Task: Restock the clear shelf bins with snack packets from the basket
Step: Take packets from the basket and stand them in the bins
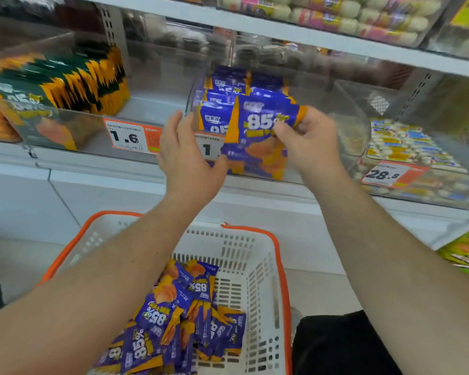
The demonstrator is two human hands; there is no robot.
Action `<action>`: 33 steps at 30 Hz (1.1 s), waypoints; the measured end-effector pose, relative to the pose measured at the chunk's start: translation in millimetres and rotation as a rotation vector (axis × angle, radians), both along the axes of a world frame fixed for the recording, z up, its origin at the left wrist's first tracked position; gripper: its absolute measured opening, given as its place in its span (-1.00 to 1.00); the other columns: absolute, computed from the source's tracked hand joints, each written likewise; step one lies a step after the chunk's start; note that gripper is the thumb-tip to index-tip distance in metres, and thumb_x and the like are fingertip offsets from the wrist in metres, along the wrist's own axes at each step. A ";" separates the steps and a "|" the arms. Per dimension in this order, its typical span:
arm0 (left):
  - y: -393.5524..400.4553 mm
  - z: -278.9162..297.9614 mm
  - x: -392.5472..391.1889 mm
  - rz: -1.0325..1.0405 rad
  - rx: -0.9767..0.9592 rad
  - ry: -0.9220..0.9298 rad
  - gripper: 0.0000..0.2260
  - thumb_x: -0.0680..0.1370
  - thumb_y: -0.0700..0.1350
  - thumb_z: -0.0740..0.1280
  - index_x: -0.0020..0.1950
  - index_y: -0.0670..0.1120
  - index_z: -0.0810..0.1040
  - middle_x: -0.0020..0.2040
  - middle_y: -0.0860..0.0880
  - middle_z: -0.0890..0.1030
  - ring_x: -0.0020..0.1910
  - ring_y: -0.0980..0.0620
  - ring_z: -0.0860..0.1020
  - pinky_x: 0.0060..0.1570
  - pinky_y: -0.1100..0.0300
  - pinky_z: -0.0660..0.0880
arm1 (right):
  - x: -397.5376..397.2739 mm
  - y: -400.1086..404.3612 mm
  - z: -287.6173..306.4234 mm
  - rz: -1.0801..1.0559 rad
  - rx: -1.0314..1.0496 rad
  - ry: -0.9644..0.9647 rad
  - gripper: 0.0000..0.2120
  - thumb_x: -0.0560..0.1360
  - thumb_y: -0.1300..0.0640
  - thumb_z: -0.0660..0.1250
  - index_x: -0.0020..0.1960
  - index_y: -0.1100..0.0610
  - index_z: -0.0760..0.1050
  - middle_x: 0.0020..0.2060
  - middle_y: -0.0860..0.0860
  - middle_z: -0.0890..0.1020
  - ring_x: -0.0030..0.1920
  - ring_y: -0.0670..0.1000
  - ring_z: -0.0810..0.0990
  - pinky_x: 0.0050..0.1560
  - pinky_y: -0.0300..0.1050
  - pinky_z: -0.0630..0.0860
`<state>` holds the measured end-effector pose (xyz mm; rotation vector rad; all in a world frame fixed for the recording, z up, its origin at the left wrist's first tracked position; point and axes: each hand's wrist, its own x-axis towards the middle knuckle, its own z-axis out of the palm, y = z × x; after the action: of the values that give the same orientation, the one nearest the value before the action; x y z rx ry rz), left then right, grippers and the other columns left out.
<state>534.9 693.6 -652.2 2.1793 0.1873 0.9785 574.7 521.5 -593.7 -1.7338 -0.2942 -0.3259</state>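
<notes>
A: What are the hands doing?

B: The right hand (306,142) is pinching the top right corner of a purple and orange snack packet (257,136), fingers curled round its edge, and is holding it upright in front of the middle clear bin (344,109). The left hand (186,155) is grasping nothing; its fingers are lying straight and relaxed, and its thumb side is touching the packet's lower left edge.

A: Where are the other packets sitting?

B: More purple packets (222,104) are standing in rows inside that same bin, just behind the held one. A loose heap of the same packets (179,318) is lying in the white basket (257,269) with the orange rim, below both forearms.

A: And what is flanking the bin?

B: To the left, green and yellow packets (73,82) are standing in another clear bin. To the right, small wrapped sweets (406,147) are filling a third one. An orange and white price tag reading 1.6 (132,136) is hanging on the shelf front left of the left hand, a second tag (209,147) is showing partly behind the held packet, and one reading 28.8 (390,174) is sitting at the right.

A: Anything overhead?

B: Pink and purple wrapped rolls (344,14) are lying on the shelf above, though they are looking blurred.
</notes>
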 end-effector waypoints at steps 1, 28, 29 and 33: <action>0.7 4.6 2.7 0.027 0.055 0.052 -0.24 0.40 -0.04 0.48 0.51 -0.16 0.22 0.52 -0.16 0.19 0.51 -0.11 0.15 0.41 -0.08 0.13 | 4.4 -7.6 10.5 -0.095 0.062 -0.116 -0.89 0.41 0.24 0.36 -0.21 0.03 0.54 -0.26 0.02 0.69 -0.24 0.11 0.67 -0.18 0.12 0.63; 10.6 -69.9 -26.1 -0.139 0.100 0.252 -0.16 0.39 -0.20 0.48 0.57 -0.19 0.11 0.60 -0.08 0.07 0.57 -0.08 0.05 0.39 -0.13 0.13 | 46.6 -0.3 -29.5 -0.756 -0.862 -0.106 -0.48 0.44 -0.08 0.26 0.32 0.15 0.41 0.28 0.15 0.48 0.27 0.20 0.43 0.22 0.04 0.25; 13.5 -78.2 -32.8 -0.158 0.060 0.306 -0.19 0.42 -0.20 0.46 0.57 -0.18 0.12 0.59 -0.07 0.10 0.56 -0.07 0.10 0.40 -0.11 0.14 | 38.7 3.9 -39.0 -0.731 -0.837 -0.327 -0.53 0.41 -0.03 0.28 0.27 0.16 0.46 0.24 0.15 0.49 0.22 0.19 0.45 0.13 0.02 0.25; 28.1 -113.2 -61.3 -0.220 -0.097 0.569 -0.35 0.52 -0.17 0.37 0.56 -0.06 0.16 0.53 -0.04 0.26 0.47 -0.07 0.28 0.42 -0.06 0.24 | 1.6 37.4 -99.7 -0.182 -0.909 -0.785 -0.71 0.34 0.11 0.29 0.01 0.20 0.56 -0.04 0.17 0.57 -0.02 0.20 0.51 0.01 0.03 0.27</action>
<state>473.5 721.7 -765.4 2.2779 0.2463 0.2073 576.3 558.9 -693.4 -2.4571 -0.9644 -1.1447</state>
